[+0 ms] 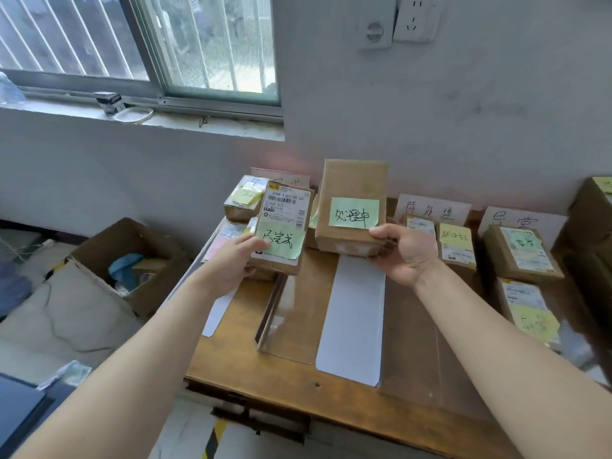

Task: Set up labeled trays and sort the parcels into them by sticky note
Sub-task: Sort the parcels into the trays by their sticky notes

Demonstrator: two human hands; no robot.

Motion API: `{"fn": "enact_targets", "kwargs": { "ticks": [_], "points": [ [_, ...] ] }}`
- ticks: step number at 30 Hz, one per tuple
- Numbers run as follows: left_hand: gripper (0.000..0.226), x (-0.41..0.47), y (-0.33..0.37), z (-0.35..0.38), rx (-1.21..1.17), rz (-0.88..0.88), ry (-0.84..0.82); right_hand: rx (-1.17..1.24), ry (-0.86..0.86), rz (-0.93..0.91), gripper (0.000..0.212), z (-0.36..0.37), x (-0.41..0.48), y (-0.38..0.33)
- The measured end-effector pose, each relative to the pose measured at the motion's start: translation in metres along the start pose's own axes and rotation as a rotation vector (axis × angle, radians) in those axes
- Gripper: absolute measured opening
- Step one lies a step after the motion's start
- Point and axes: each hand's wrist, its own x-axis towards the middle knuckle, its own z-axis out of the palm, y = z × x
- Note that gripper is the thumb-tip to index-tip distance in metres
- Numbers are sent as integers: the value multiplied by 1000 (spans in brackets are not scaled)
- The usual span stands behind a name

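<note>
Now | wooden surface [298, 389] under window [139, 44] | left hand [231, 260] grips labelled parcel [281, 226] | right hand [407, 253] grips brown parcel [351, 180], green note [353, 212]

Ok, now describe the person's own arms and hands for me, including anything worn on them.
The left forearm and right forearm are bare to the frame's edge, with no sleeves showing. The left hand and right hand wear no gloves. Neither wrist carries a watch or band. No ring shows on the visible fingers, though most are hidden.
</note>
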Motion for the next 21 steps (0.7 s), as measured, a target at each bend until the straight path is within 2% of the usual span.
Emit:
{"fn": "enact_targets", "kwargs": {
  "ticks": [6,10,14,18,21],
  "points": [
    [22,-5,-8,-14,-18,-37,1,-81,5,10,31,14,2,8],
    [19,-20,-19,-30,-8,-85,104,-137,-10,70,22,27,5,15],
    [16,-39,-35,-60,52,-118,286,-184,-22,117,20,47,10,26],
    [7,-51,-52,-96,37,-215,330,-198,-68,153,18,73,11,40],
    [26,-56,-65,-118,37,-356,298,-202,-96,148,23,90,10,49]
  ]
}}
